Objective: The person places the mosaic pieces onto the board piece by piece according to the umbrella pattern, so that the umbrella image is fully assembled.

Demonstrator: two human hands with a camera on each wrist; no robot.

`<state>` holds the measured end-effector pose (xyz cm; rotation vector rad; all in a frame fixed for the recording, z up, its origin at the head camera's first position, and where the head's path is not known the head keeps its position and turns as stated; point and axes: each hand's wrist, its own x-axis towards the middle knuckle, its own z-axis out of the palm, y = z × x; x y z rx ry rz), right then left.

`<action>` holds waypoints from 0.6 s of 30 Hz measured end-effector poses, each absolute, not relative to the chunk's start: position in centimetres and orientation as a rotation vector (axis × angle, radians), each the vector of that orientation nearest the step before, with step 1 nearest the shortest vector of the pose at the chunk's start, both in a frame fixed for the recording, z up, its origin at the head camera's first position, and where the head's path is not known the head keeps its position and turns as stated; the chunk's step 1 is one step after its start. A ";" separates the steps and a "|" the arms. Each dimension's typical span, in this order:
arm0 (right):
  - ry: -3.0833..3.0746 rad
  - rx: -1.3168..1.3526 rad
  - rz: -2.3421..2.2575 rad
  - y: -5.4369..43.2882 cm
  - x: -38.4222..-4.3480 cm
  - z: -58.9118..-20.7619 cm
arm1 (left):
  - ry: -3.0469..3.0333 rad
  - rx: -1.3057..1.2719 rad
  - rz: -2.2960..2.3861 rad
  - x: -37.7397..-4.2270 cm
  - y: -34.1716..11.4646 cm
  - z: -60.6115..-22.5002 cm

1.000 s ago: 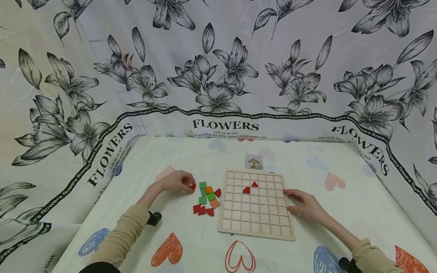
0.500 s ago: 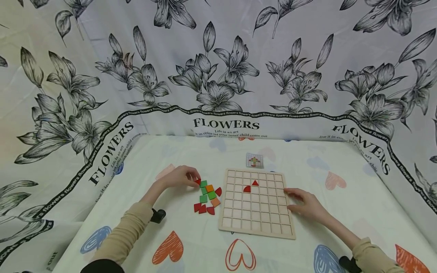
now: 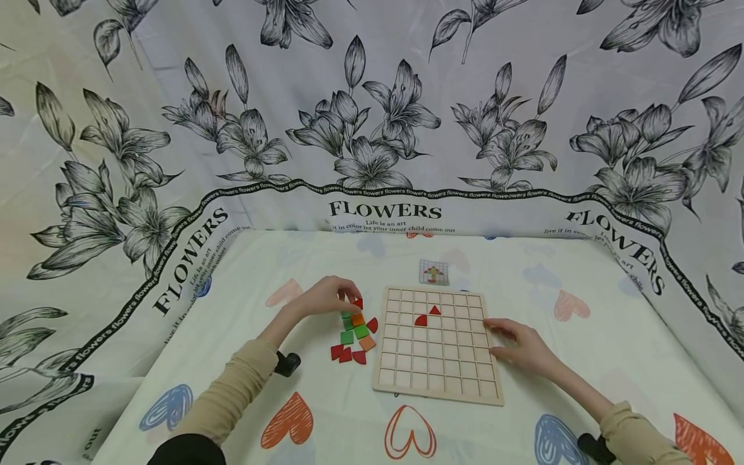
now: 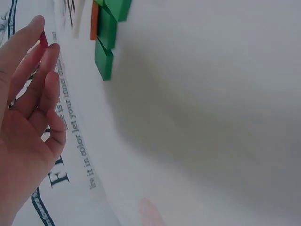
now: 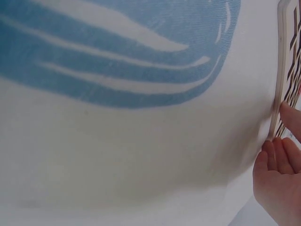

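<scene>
Picking and carrying one piece seems to be the step in hand. The left hand [image 3: 328, 296] pinches a red piece [image 3: 358, 302] between thumb and fingertips, its other fingers loosely bent, above the far end of a pile of pieces [image 3: 347, 338]. The right hand [image 3: 526, 347], thumb and forefinger apart, rests its tips on the near edge of the wooden board [image 3: 436, 366]. The next move probably calls for the left hand to go toward the right hand and lower the piece squarely into one cell. The held piece is thin and flat, though its outline is too covered to tell. On the board, between the hands, sit a red quarter-round [image 3: 421, 320] and a red triangle [image 3: 434, 310], almost corner to corner.
</scene>
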<state>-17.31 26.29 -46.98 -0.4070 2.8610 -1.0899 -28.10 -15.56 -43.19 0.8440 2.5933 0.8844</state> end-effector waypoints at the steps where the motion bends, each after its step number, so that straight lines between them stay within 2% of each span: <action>1: 2.862 -0.404 -1.087 26.3 -17.3 -47.0 | 2.600 0.851 0.881 -28.1 -15.2 -43.1; 18: 2.869 -0.411 -1.103 26.3 -17.3 -47.0 | 2.651 0.794 0.769 -26.5 -9.3 -42.6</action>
